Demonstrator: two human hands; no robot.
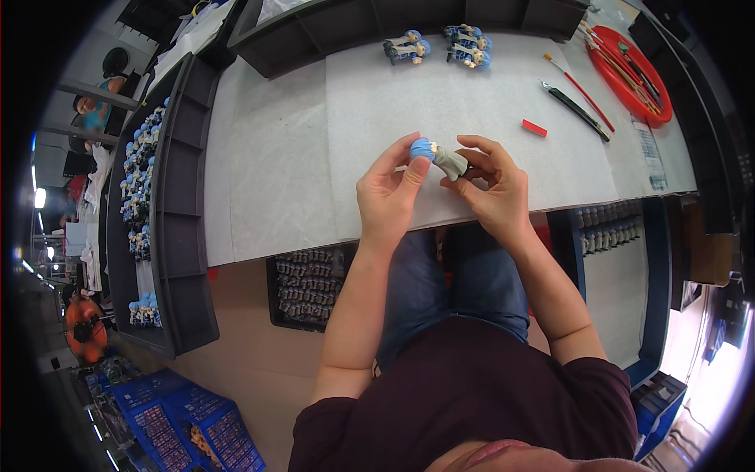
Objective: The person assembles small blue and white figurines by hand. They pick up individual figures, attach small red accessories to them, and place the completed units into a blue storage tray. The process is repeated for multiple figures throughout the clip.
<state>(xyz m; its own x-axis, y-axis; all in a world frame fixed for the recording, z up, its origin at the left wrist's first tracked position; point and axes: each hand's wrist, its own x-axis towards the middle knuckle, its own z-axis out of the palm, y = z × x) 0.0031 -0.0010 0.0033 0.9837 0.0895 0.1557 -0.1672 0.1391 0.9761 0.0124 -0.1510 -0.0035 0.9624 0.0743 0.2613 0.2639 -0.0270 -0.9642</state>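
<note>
Between my two hands, above the near part of the white-covered table, lies a small figurine (451, 163) with blue hair and a grey-green robe, tipped on its side. My left hand (391, 187) pinches its blue head between thumb and fingers. At the other end, my right hand (494, 182) grips the dark base or feet, partly hidden by the fingers. Farther off on the white sheet, two small groups of similar blue-haired figurines (469, 57) lie near the back edge.
A red cap-like piece (534, 127), a black craft knife (575, 111) and a red-handled brush (582, 91) lie right of my hands. Beyond is a red tray (659, 115) of brushes. A dark crate (185, 212) with many figurines stands left; another crate (273, 295) sits below the table edge.
</note>
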